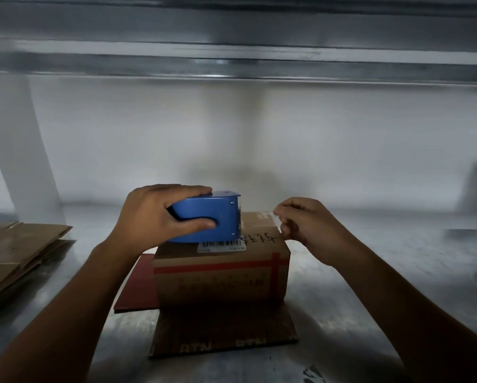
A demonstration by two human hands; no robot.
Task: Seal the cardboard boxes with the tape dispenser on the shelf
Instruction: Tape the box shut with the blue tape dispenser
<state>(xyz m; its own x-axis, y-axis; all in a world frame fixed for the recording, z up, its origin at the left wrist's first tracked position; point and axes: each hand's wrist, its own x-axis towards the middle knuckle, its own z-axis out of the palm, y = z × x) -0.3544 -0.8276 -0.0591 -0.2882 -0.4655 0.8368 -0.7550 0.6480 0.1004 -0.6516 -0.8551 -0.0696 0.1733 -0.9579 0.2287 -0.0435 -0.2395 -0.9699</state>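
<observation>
A small brown cardboard box (223, 275) with red stripes and a barcode label stands on the metal shelf (370, 299) in front of me. My left hand (151, 214) grips a blue tape dispenser (212, 219) held over the box's top left part. A strip of clear tape (259, 217) runs from the dispenser's cutter to the right across the box top. My right hand (303, 225) pinches the free end of that tape above the box's far right corner.
The box sits on a flat cardboard sheet (223, 335) and a dark red sheet (137, 286). A stack of flattened cardboard (19, 250) lies at the left. A white upright post (19, 150) stands at the back left, and a shelf beam runs overhead.
</observation>
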